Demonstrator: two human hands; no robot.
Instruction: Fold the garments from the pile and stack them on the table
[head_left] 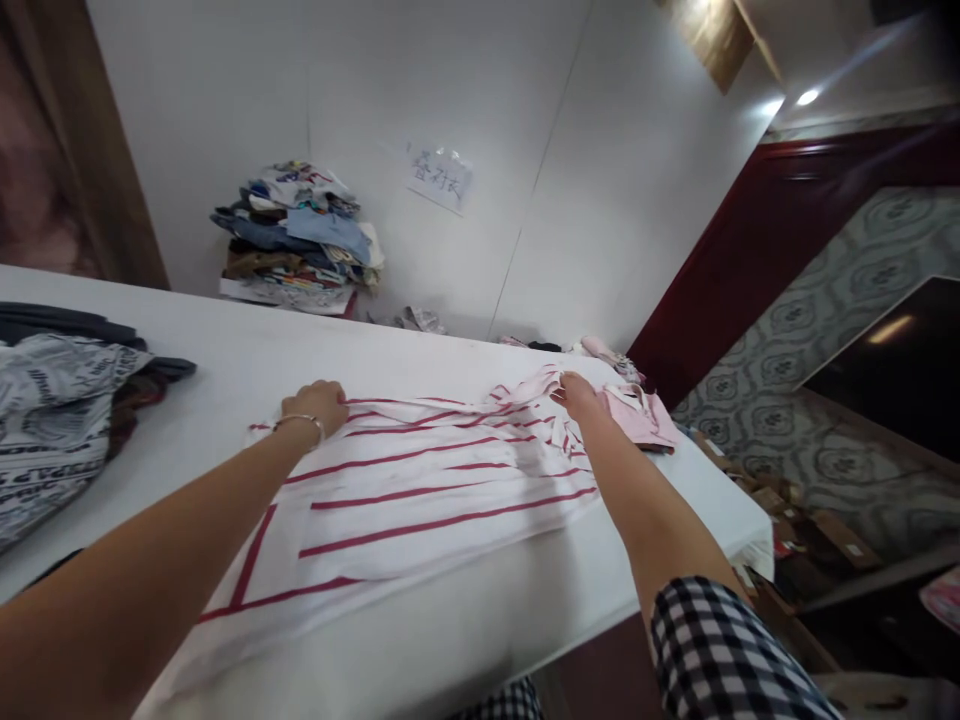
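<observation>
Red-striped garment point(420, 490) under left hand point(319, 405), right hand point(577, 392) | pink cloth point(645, 418) beside — perhaps touching

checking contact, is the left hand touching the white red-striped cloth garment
Touching: the head view shows the left hand closed on the far edge of the white red-striped cloth garment.

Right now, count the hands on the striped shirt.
2. The left hand grips the striped shirt at its far left edge; the right hand grips its bunched far right edge. No others show.
</observation>
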